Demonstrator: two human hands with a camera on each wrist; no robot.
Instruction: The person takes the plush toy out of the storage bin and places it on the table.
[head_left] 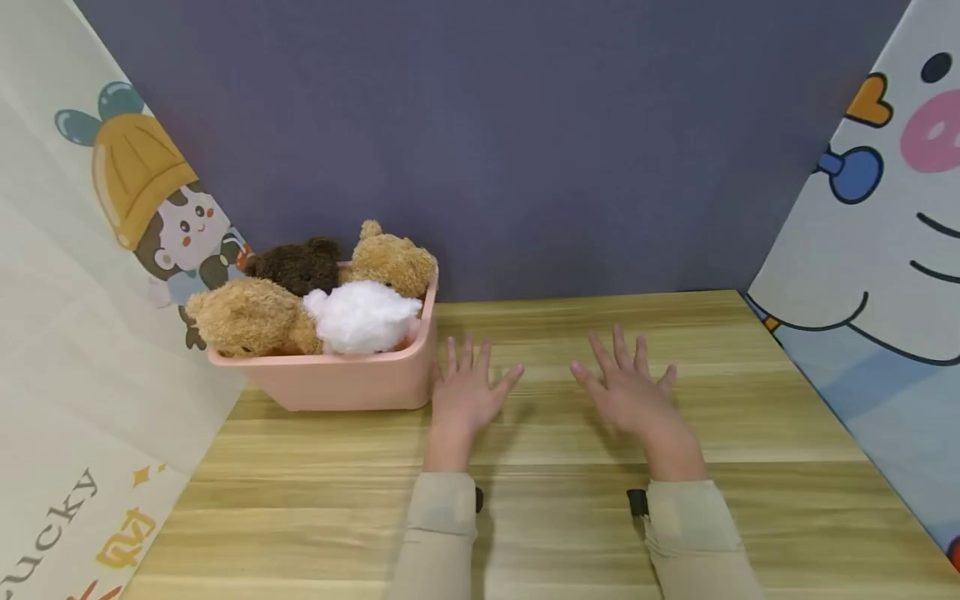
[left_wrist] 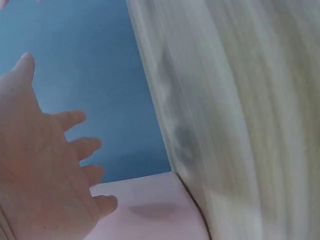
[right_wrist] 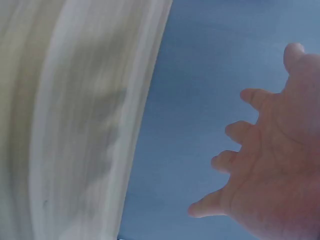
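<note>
Four soft toys (head_left: 363,320) sit in the pink bin (head_left: 356,385) just beside my spread left grip (head_left: 465,395); my right grip (head_left: 628,393), spread too, hangs farther from them, above the table (head_left: 558,533).

A pink bin (head_left: 348,385) stands upright beside the left hand (head_left: 465,396). Four plush toys (head_left: 356,317) (two tan, one brown, one white) fill it.

Beige sleeves (head_left: 444,537); black wrist fittings (head_left: 637,502); bare hands (head_left: 467,398)
</note>
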